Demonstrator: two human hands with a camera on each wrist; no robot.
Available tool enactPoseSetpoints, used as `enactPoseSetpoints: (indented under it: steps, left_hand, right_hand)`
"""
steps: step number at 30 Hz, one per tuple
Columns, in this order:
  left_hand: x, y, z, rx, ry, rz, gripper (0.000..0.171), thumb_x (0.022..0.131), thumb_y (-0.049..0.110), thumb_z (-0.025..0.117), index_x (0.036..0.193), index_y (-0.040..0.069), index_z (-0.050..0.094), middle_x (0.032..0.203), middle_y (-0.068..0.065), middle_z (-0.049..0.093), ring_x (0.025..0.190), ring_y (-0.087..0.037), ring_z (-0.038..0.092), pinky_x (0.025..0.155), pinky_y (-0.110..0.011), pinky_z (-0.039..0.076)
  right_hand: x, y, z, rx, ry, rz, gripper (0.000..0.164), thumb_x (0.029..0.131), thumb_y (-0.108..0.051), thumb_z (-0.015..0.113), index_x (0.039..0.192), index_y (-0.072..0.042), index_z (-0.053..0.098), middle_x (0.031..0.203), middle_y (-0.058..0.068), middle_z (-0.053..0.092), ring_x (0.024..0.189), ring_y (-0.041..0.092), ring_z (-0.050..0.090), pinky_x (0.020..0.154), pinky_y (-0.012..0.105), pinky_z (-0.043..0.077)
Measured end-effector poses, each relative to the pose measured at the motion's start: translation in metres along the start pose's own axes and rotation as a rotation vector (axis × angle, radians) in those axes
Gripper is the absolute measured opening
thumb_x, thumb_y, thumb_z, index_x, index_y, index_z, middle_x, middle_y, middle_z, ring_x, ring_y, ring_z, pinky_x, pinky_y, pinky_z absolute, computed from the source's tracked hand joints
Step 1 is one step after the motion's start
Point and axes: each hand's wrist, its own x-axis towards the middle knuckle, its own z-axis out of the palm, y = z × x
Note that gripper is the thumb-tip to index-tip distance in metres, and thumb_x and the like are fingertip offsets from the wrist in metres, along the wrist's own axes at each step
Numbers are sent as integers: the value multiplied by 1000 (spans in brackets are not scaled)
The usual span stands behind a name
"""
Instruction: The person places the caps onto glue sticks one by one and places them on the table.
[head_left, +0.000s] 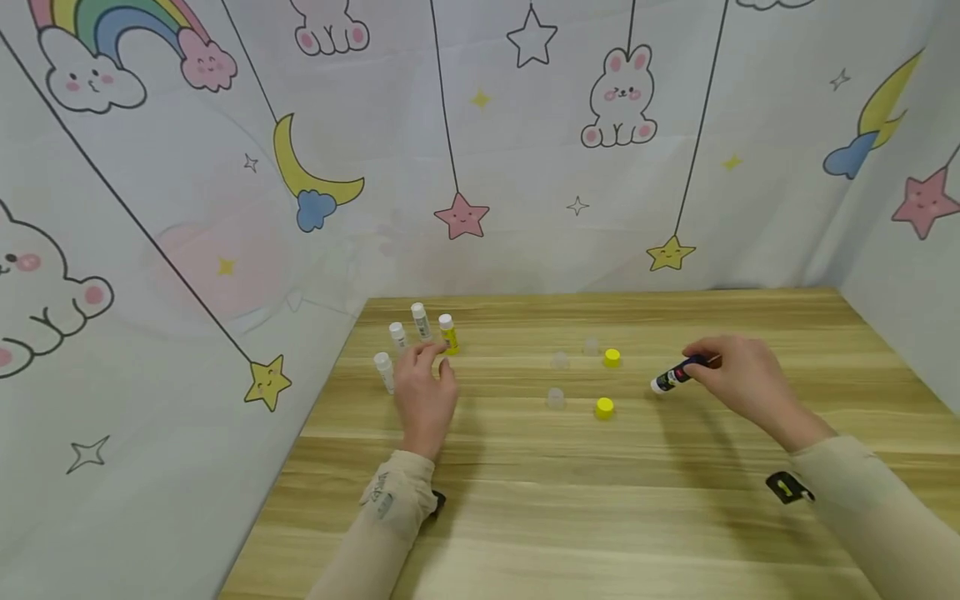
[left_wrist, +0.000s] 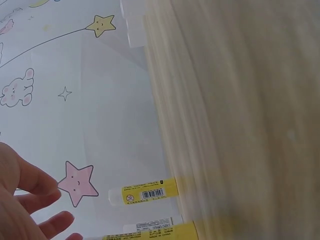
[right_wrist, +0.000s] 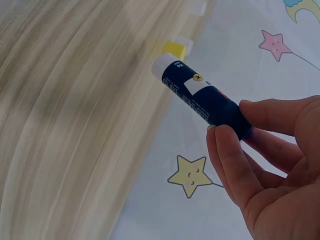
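My right hand [head_left: 738, 375] pinches a dark blue glue stick [head_left: 677, 374] between thumb and fingers. The stick is tilted above the table, its white end pointing down and to the left; the right wrist view shows its printed label [right_wrist: 197, 92]. On the left side, my left hand [head_left: 425, 392] holds nothing, its fingers loosely bent beside a standing group of glue sticks. One of these is a yellow glue stick [head_left: 449, 335] with a white top, just beyond the fingertips. White-looking glue sticks [head_left: 421, 322] stand behind and left of the hand, the nearest partly hidden by it.
Between the hands lie two yellow caps [head_left: 604, 408] and several clear caps [head_left: 555, 398] on the wood-grain table [head_left: 570, 517]. A printed white curtain [head_left: 517, 250] hangs along the table's back and sides.
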Motion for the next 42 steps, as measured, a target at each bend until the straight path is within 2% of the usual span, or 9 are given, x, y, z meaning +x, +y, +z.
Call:
enactPoseSetpoints:
  steps: [9, 15, 23, 30, 37, 42]
  left_hand:
    - [2, -9, -3, 12, -22, -55, 19, 85, -4, 71, 102, 2, 75, 108, -16, 64, 105, -36, 57, 91, -50, 48]
    - [5, -13, -7, 24, -49, -104, 17, 86, -4, 70, 101, 2, 75, 112, -17, 63, 106, -37, 56, 92, -51, 47]
    - [4, -20, -8, -8, -82, -176, 20, 87, -2, 69, 106, 3, 74, 113, -14, 61, 104, -34, 56, 88, -49, 48]
    - [2, -25, -10, -28, -107, -224, 21, 86, 0, 69, 107, 4, 73, 113, -13, 60, 104, -33, 57, 86, -49, 49]
    - [2, -28, -15, -57, -149, -303, 23, 87, 2, 69, 109, 5, 73, 116, -12, 60, 107, -32, 59, 86, -48, 50]
    - [3, -32, -16, -74, -163, -314, 24, 87, 2, 69, 110, 3, 72, 117, -13, 61, 108, -35, 60, 85, -50, 50]
  right_hand:
    - [-6, 9, -4, -11, -4, -18, 22, 88, -12, 76, 107, -1, 75, 92, 11, 74, 74, 22, 68, 60, 37, 49]
    - [-9, 16, -10, -44, -3, -14, 22, 88, -13, 77, 106, -1, 76, 89, 10, 75, 74, 23, 68, 60, 36, 48]
    - [-11, 26, -20, -87, -7, -4, 23, 88, -14, 75, 107, -1, 75, 86, 8, 74, 61, 13, 57, 53, 33, 40]
    - [-13, 36, -28, -116, -8, -8, 23, 86, -14, 76, 105, 0, 76, 84, 7, 74, 65, 15, 62, 53, 34, 44]
    - [-16, 47, -38, -146, -18, -7, 24, 85, -13, 78, 104, 2, 75, 83, 8, 74, 65, 16, 63, 52, 34, 44]
    - [-19, 55, -47, -173, -49, 12, 27, 86, -15, 77, 106, 4, 73, 84, 11, 73, 65, 19, 63, 51, 34, 44]
